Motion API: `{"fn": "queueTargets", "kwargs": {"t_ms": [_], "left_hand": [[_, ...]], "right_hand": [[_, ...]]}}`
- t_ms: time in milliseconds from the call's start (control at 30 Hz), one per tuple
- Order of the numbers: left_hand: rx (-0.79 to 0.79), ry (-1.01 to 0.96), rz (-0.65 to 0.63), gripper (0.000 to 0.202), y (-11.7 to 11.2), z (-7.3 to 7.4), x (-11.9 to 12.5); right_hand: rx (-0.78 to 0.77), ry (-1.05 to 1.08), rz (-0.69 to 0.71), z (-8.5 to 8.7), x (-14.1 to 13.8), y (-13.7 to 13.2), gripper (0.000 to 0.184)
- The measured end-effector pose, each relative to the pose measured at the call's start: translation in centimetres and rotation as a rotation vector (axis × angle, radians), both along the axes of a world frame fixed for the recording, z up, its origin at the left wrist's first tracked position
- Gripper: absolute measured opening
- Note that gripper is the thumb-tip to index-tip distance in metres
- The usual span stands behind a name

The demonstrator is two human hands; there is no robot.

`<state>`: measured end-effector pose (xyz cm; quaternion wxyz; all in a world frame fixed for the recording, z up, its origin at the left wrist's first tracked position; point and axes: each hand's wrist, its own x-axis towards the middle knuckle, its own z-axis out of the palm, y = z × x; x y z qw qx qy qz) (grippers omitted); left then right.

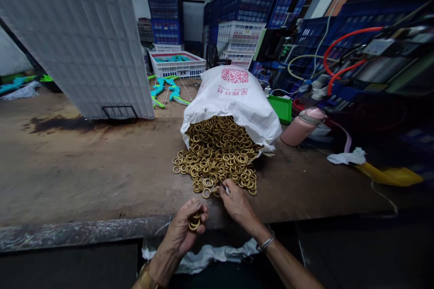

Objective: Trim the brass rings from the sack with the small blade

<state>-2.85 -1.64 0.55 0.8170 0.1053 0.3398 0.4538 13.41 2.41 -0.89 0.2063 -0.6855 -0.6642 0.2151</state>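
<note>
**Brass rings picked from a spilled sack**

Grey ribbed panel (pixel 84 40) leans at the far left of the worn brown tabletop (pixel 84 167), well away from the work. Behind it, further back, a white basket (pixel 178 64) sits on the tabletop.

At the near edge, the left hand (pixel 185 230) is curled tight around a small bunch of rings (pixel 195 222), held just off the tabletop's front lip. Just to its right, the right hand (pixel 237 203), a bangle (pixel 266 242) on its wrist, reaches forward with its fingertips drawn together at the near edge of the pile of rings (pixel 217 153). Whether they have one pinched cannot be told from here.

The pile spreads out of the mouth of a white sack (pixel 233 95), which lies on its side behind it, printed in red. Beyond the sack to the right stand a green box (pixel 281 108) and a pink bottle (pixel 301 126) lying tilted, then red hoses (pixel 339 40) over dark machinery.

By the look of it, the step in hand is collecting rings one by one off the pile into the left hand. A further pick would call for a fine fingertip pinch on a single loose ring at the pile's edge, since the rings overlap and tangle there, and for the left hand to stay closed enough not to drop its bunch.
</note>
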Motion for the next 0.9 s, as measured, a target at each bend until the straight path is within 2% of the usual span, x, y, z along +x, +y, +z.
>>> {"fn": "queueTargets", "kwargs": {"t_ms": [133,267,367,467,600,767,833,900], "left_hand": [[0.044,0.096,0.018,0.031,0.6,0.2,0.6],[0.170,0.397,0.076,0.034,0.9,0.2,1.3],[0.220,0.584,0.054,0.040,1.0,0.3,1.7],[0.283,0.665,0.020,0.033,1.2,0.3,1.7],[0.361,0.723,0.023,0.027,1.3,0.2,1.5],[0.652,0.812,0.070,0.019,1.0,0.5,1.3],[0.620,0.791,0.050,0.019,0.9,0.5,1.3],[0.484,0.722,-0.027,0.023,0.8,0.5,1.2]], "right_hand": [[0.045,0.227,-0.019,0.3,-0.1,-0.4,0.014],[0.011,0.460,0.000,0.8,-0.5,-0.5,0.011],[-0.018,0.632,0.043,1.0,-1.0,-0.6,0.011],[-0.056,0.728,0.069,1.0,-1.5,-0.9,0.014],[-0.097,0.745,0.108,1.5,-1.9,-1.3,0.017],[-0.117,0.698,0.135,2.2,-2.0,-1.0,0.025],[-0.124,0.678,0.134,2.2,-2.0,-0.9,0.026],[-0.115,0.639,0.132,2.1,-2.1,-0.8,0.024]]}}
